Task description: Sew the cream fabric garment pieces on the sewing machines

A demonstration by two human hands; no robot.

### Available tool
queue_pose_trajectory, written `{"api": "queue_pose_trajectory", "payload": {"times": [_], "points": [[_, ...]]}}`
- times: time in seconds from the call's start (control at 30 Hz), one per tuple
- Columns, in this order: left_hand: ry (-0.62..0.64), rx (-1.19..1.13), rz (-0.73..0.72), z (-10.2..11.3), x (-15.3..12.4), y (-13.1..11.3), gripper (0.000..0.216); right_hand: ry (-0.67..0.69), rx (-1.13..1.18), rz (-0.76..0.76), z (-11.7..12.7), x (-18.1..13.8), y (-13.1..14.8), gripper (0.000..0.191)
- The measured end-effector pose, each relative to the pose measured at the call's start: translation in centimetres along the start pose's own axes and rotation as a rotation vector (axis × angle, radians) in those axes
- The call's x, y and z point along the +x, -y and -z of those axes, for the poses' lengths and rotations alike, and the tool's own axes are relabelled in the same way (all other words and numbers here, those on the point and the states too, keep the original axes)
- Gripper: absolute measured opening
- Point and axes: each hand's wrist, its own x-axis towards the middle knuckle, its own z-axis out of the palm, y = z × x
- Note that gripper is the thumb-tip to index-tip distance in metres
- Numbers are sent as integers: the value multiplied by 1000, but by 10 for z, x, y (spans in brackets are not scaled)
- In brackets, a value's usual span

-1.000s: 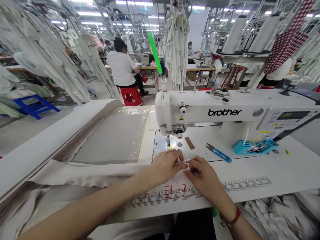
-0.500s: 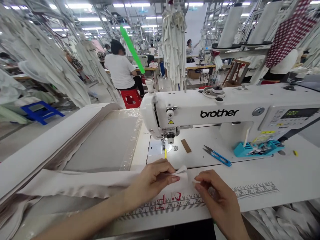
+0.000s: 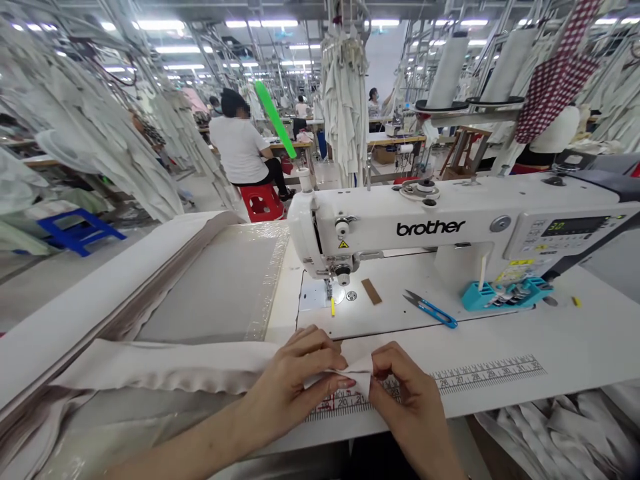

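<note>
A long pale fabric strip (image 3: 185, 365) runs from the left across the table's front to my hands. My left hand (image 3: 300, 373) pinches it near its right end, thumb below and fingers above. My right hand (image 3: 403, 387) grips the very end of the strip between thumb and fingers, so the short piece between both hands is folded up. Both hands are over the printed ruler (image 3: 493, 375) at the table's front edge. Just beyond them stands the white sewing machine (image 3: 430, 207), its needle and presser foot (image 3: 329, 288) above the metal plate, with no fabric under it.
Thread snips (image 3: 431, 309) with blue handles and a brown strip (image 3: 371, 291) lie on the machine bed. A turquoise holder (image 3: 505, 295) stands at the right. Stacked pale fabric (image 3: 120, 273) fills the left. Crumpled fabric (image 3: 560, 433) lies below right. A co-worker sits on a red stool (image 3: 261, 202).
My right hand has moved left and closed on the strip's end, where it was apart from it before. My left hand keeps its pinch. The view has shifted slightly.
</note>
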Motion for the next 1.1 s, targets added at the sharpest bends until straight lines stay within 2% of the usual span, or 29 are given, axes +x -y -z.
{"api": "queue_pose_trajectory", "payload": {"times": [0.1,0.17,0.23,0.3,0.4,0.47,0.57,0.67,0.73,0.8,0.93,1.0,1.1], "points": [[-241,237,-103,-1,-20,-4,16,-116,153,-81,-18,-10,0,9],[-356,400,-261,-5,-38,-8,17,-202,303,-213,-29,-17,2,11],[-364,503,-382,-10,-50,-13,11,-228,484,-351,-37,-24,3,19],[-344,547,-357,-14,-54,-18,13,-175,637,-407,-41,-27,2,26],[-314,520,-238,-14,-48,-22,13,-139,721,-398,-42,-30,-3,26],[-291,478,-250,-11,-44,-24,16,-165,743,-374,-42,-30,-3,24],[-344,436,-295,-8,-43,-26,17,-166,784,-336,-45,-31,3,21],[-382,338,-270,-7,-44,-32,15,-246,824,-376,-54,-30,14,26],[-369,165,-214,-6,-43,-37,13,-283,835,-423,-60,-30,21,27],[-366,-22,-105,-4,-40,-40,13,-257,798,-443,-64,-32,24,27],[-410,-109,133,2,-26,-35,13,-168,615,-408,-64,-38,22,29],[-355,-154,242,7,-19,-30,11,-90,512,-360,-63,-40,18,28],[-181,-396,414,12,-16,-20,10,-9,428,-285,-61,-44,8,29]]}}
